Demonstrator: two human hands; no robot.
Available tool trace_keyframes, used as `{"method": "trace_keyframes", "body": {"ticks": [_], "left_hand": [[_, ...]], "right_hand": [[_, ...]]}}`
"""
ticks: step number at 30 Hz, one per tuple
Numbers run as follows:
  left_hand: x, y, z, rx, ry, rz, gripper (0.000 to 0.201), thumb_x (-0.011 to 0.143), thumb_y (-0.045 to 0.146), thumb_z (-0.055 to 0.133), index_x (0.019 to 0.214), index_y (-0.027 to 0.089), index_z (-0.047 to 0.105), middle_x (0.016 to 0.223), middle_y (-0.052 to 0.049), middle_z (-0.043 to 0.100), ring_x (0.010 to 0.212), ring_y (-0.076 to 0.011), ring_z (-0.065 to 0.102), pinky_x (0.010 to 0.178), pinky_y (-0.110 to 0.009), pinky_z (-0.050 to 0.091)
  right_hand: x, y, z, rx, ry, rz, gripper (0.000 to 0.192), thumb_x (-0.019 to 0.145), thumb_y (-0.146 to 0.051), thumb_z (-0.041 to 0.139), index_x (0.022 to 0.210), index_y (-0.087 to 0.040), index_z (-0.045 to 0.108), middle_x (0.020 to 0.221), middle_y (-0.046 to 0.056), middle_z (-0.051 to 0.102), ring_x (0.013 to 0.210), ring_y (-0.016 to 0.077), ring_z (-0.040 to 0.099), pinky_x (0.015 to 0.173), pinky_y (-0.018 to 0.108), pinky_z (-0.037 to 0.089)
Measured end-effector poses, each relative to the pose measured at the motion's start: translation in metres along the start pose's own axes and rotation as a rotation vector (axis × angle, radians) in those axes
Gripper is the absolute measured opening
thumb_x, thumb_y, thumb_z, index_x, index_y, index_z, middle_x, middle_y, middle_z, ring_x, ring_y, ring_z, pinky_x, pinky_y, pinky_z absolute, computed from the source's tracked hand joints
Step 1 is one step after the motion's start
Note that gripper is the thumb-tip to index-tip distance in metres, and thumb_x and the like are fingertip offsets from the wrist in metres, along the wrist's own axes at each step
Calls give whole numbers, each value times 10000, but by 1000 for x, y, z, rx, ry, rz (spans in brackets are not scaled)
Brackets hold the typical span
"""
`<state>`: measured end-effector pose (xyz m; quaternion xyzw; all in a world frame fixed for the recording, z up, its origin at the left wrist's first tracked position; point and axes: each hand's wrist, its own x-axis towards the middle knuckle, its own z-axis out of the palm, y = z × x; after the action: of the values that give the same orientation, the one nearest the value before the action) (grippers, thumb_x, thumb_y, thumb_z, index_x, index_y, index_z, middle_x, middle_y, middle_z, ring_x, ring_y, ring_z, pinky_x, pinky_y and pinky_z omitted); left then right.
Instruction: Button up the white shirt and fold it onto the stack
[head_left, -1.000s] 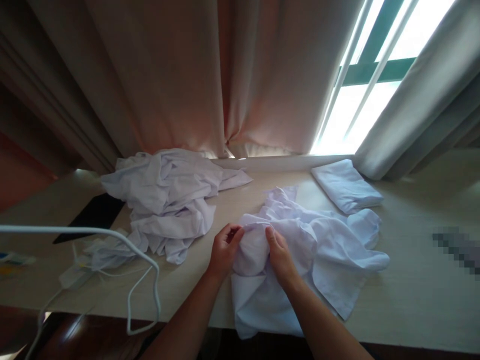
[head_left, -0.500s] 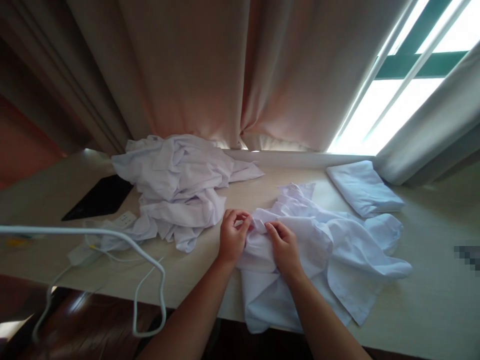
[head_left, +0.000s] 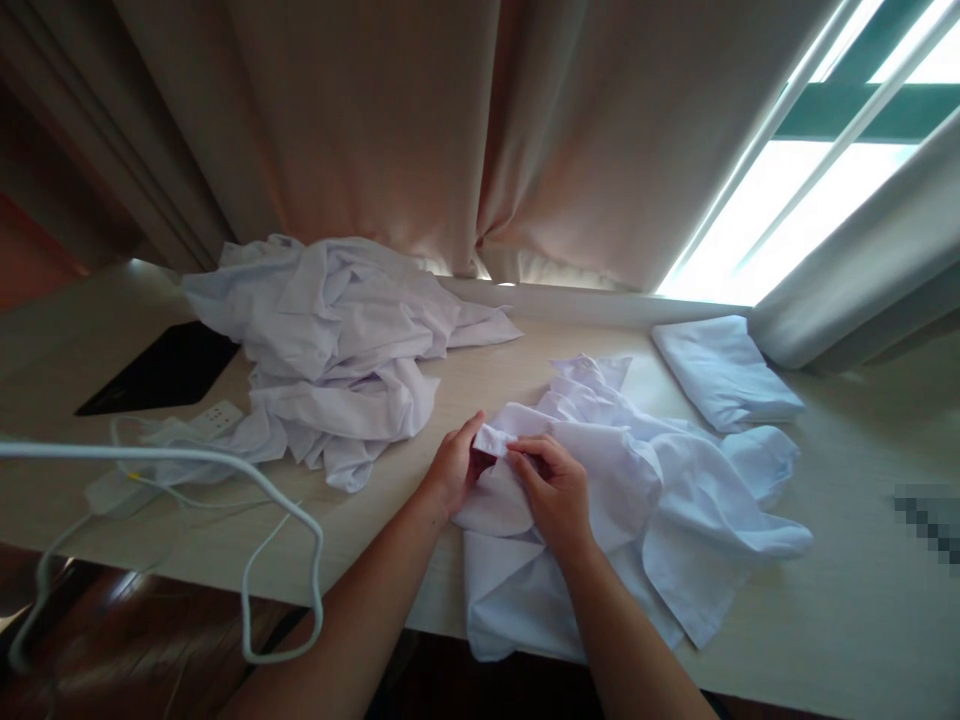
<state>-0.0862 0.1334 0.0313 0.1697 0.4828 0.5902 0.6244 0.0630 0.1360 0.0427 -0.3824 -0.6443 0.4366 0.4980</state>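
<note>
White cotton bunched between both hands: the left hand (head_left: 452, 470) and right hand (head_left: 553, 487) each pinch a small fold of the white shirt (head_left: 660, 500), which sprawls rumpled at the counter's (head_left: 862, 590) near edge. One folded garment (head_left: 724, 372) lies done by the window; a crumpled pile (head_left: 337, 350) waits left. White cable (head_left: 247, 500) loops nearby, clear of the hands.
</note>
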Motion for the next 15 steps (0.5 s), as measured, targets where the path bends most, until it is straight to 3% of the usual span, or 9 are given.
{"method": "trace_keyframes", "body": {"ticks": [5,10,15], "left_hand": [[-3,-4,5,-50,5,82,295,710,368,773,765,156,576,674,26,575,576,-98,536,516,-219,391],[-13,-3,11,-28,-86,138,293,726,366,750,751,172,532,664,46,519,557,-79,489,490,-197,359],[-15,-3,8,60,-72,151,295,743,400,742,786,181,548,666,44,522,528,-71,480,480,-185,348]], "right_hand": [[-1,4,-2,-106,-94,-6,138,889,-287,682,1004,-241,744,893,31,658,851,184,616,792,315,483],[0,4,-5,-190,-213,-90,241,927,-285,621,1138,-274,737,888,30,570,789,160,560,672,280,466],[-1,5,-7,-279,-252,-118,246,935,-271,616,1149,-272,737,892,35,567,808,171,563,738,306,476]]}}
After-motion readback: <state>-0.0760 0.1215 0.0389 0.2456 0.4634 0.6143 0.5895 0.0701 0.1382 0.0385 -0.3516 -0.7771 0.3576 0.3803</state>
